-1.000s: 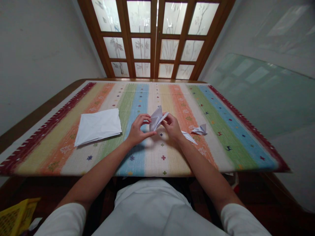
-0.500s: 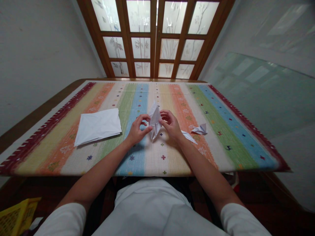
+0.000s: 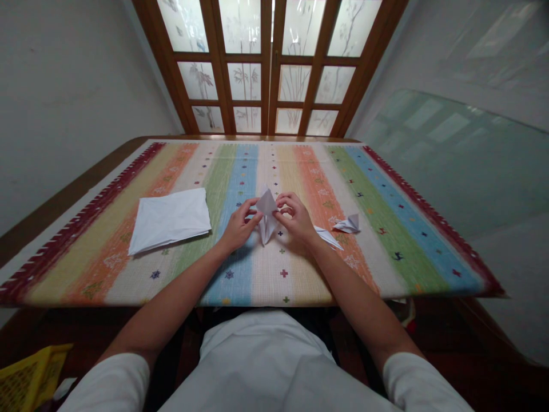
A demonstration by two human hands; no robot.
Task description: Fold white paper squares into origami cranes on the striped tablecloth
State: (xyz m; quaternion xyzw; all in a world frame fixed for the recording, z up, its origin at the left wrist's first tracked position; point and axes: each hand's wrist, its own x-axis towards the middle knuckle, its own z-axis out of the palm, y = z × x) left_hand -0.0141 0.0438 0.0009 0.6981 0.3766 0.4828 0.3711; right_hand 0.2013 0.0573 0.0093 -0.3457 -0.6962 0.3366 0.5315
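Note:
A white folded paper [image 3: 266, 203] stands between my hands near the middle of the table, its upper part a diamond-shaped flap and its lower part narrowing to points. My left hand [image 3: 241, 224] pinches its left edge between thumb and fingers. On the opposite edge, my right hand [image 3: 295, 217] grips with thumb and bent fingers. Beside my right wrist lies a narrow folded paper piece [image 3: 328, 237], partly hidden by the forearm. Just beyond it sits a small folded paper figure [image 3: 348, 224]. A stack of white paper sheets [image 3: 170, 221] rests left of my left hand.
A striped, patterned tablecloth [image 3: 180, 286] covers the table. Wooden doors with glass panes [image 3: 268, 57] stand behind its far edge. A glass panel [image 3: 454, 160] leans at the right wall. On the floor at lower left is a yellow plastic basket [image 3: 34, 375].
The folded paper's upper flap now lies flatter, as a diamond facing me, and its lower part has narrowed. Both hands stay at its sides, with small finger shifts.

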